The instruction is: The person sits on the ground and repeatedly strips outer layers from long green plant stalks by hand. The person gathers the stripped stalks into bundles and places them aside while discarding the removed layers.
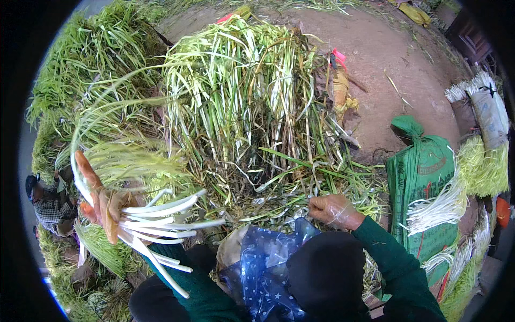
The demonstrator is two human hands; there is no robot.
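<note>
My left hand, in a tan and orange glove, grips a bunch of white-stemmed leafy stalks. Their stems fan out to the right, and the blurred pale green leaves trail up behind the hand. Bare-fingered, with clear plastic around the wrist, my right hand is curled just above the blue plastic apron on my lap. Whether its fingertips pinch a thin stalk I cannot tell. A large heap of similar stalks, with yellow-green leaves and dirty brown lower parts, lies in front of both hands.
Leafy greens are piled at the left, where another person sits. To my right, a green woven sack bears writing and has white-stemmed bunches on it. Tied bundles lie farther right. A yellow-wrapped stick borders the heap.
</note>
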